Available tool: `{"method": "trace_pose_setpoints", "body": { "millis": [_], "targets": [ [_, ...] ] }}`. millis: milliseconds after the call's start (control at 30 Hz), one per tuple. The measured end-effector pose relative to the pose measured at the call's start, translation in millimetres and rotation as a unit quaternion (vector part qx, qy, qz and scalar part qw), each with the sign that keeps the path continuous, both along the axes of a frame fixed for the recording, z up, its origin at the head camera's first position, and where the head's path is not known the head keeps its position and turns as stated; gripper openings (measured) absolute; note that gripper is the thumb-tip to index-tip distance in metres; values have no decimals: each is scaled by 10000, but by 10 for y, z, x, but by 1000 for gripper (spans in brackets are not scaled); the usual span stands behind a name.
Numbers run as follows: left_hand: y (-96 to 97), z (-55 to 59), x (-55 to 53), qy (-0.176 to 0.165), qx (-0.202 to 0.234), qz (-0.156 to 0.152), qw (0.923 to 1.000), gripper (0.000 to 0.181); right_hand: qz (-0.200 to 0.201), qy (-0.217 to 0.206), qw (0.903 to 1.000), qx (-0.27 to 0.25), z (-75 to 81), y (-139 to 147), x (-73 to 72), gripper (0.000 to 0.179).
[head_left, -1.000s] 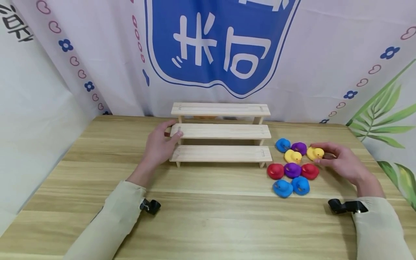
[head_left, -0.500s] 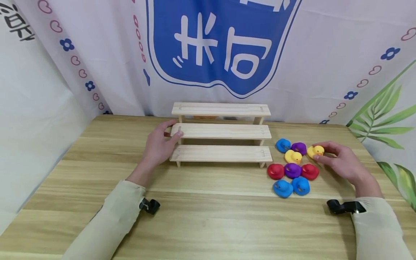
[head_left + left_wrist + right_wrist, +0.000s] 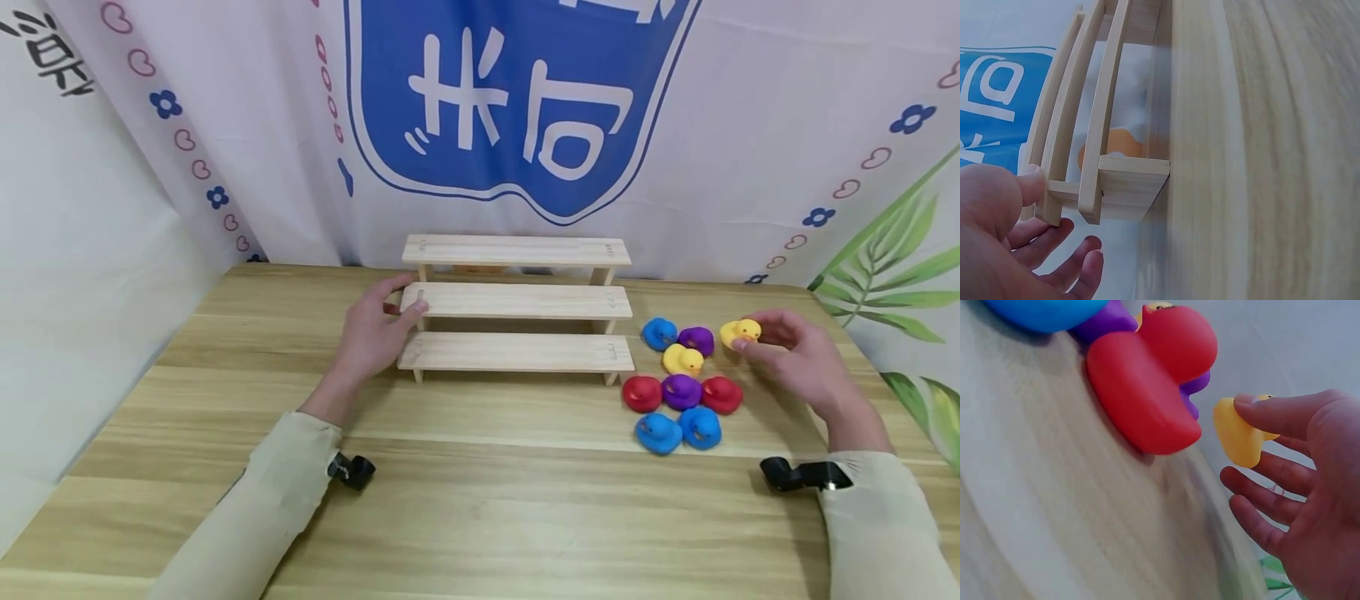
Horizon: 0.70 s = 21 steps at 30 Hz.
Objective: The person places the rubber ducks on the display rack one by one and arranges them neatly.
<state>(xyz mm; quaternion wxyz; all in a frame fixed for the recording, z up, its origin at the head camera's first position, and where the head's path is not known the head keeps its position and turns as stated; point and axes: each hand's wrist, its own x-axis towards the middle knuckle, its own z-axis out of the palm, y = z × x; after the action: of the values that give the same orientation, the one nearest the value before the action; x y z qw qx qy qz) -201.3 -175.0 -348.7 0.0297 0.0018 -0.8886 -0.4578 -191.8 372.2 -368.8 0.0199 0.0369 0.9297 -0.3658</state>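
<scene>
A yellow rubber duck (image 3: 737,334) is pinched between thumb and fingers of my right hand (image 3: 806,362). In the right wrist view that duck (image 3: 1238,434) hangs above the table, apart from the red duck (image 3: 1141,394) nearby. My left hand (image 3: 371,329) grips the left end of the middle board of a three-tier wooden display stand (image 3: 517,300). The left wrist view has the thumb on one face of the board (image 3: 1066,125) and fingers on the other. Left of my right hand sits a cluster of blue, purple, red and yellow ducks, including a second yellow duck (image 3: 681,360).
The wooden table (image 3: 480,508) reaches a printed cloth backdrop (image 3: 300,167) behind the stand. Closest to the front in the cluster are two blue ducks (image 3: 660,433). A purple duck (image 3: 682,392) sits between two red ones.
The right hand has lifted the yellow duck off the table, up and slightly away from the purple duck beside it. The left hand stays on the stand. The head view has shifted slightly.
</scene>
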Motion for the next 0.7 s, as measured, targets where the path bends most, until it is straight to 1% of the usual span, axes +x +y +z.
{"method": "trace_pose_setpoints", "body": {
  "millis": [167,300,533,700],
  "targets": [
    [12,0,0,-17,-55,14,10000,58,-67,234,9997,-78,65,-78,-7,76],
    [4,-5,6,-38,-42,35,10000,58,-69,452,9990,-21,135,-209,-14,70],
    [-16,-13,-4,23,-62,18,10000,58,107,1021,9945,-209,226,-458,-11,57],
    [1,-8,-29,-20,-44,9,10000,58,187,1237,9919,-227,301,-593,-1,52]
  ]
}}
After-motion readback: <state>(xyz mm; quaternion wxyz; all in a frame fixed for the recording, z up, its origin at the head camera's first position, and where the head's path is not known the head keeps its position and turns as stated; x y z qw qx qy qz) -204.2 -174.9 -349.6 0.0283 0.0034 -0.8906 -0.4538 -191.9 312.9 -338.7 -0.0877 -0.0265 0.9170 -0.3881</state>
